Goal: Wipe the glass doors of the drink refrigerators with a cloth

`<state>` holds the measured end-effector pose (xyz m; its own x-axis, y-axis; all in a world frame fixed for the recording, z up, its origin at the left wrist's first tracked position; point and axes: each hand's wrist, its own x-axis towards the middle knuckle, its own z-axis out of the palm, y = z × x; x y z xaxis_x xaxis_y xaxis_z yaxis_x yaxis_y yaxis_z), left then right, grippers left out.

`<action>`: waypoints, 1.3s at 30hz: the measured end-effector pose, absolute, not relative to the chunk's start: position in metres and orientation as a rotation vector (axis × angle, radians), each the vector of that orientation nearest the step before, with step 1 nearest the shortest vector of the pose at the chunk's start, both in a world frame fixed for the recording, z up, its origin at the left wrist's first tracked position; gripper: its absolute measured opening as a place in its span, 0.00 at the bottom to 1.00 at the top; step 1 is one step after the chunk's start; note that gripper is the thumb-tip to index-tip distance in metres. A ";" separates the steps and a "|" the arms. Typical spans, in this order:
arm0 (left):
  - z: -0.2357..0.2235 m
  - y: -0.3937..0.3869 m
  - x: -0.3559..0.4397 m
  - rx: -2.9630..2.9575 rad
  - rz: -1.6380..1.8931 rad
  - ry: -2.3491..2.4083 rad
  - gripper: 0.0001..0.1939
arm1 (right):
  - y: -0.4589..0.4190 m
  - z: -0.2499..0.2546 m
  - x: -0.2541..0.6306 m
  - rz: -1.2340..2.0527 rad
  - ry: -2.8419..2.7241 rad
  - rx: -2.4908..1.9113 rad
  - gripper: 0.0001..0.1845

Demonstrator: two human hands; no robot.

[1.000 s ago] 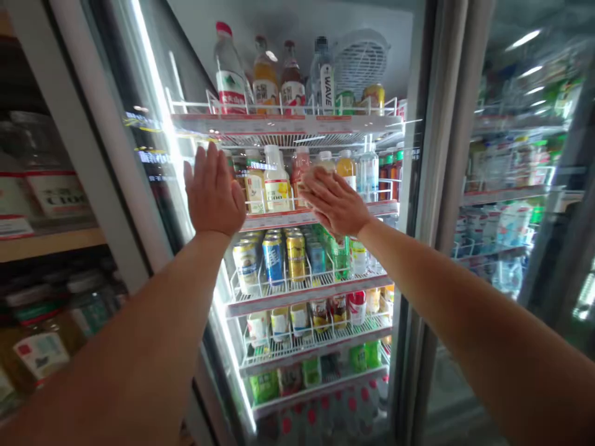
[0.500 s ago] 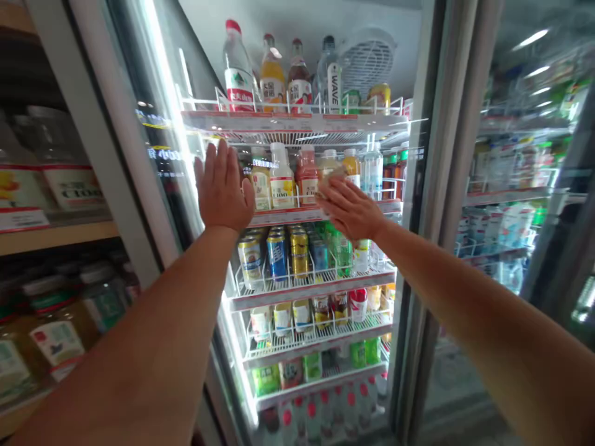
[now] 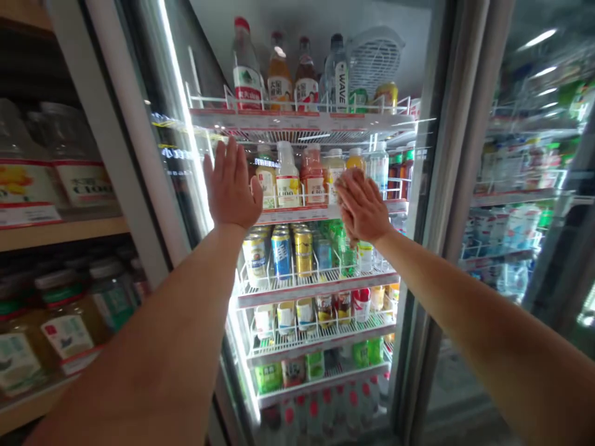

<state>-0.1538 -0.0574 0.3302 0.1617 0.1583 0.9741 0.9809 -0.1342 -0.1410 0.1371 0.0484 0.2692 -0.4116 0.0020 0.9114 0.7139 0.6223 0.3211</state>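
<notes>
My left hand lies flat with fingers stretched up against the glass door of a drinks fridge, holding nothing. To its right, my right hand presses a crumpled, brownish cloth to the same glass. Most of the cloth is hidden under the palm and fingers. Behind the glass, between the hands, stand a white-capped bottle and a pink-red bottle on a shelf.
Wire shelves hold cans, cartons and bottles below; taller bottles stand on top. A vertical metal frame separates this door from another fridge at right. At left, wooden shelving carries bottled drinks.
My right hand has shifted a little right with the cloth, its fingers now pointing more upward. The view has moved slightly; my left hand stays flat on the glass.
</notes>
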 end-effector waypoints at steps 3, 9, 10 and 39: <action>0.329 -0.058 -0.154 -1.469 -1.055 -1.169 0.35 | 0.053 0.279 0.133 -0.732 -1.491 -0.756 0.32; 0.330 -0.057 -0.155 -1.462 -1.046 -1.184 0.35 | 0.043 0.279 0.131 -0.895 -1.904 -0.586 0.31; 0.332 -0.057 -0.155 -1.466 -1.051 -1.183 0.35 | 0.042 0.280 0.133 -0.896 -1.927 -0.583 0.30; 0.169 -0.081 -0.193 -1.338 -1.023 -1.324 0.36 | 0.028 0.201 0.092 -0.839 -1.970 -0.441 0.36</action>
<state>-0.1931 -0.0809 0.1686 0.0600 0.1936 0.9792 0.9964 0.0473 -0.0704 0.0919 0.0283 0.2014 -0.5133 -0.0266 0.8578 0.5999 0.7036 0.3808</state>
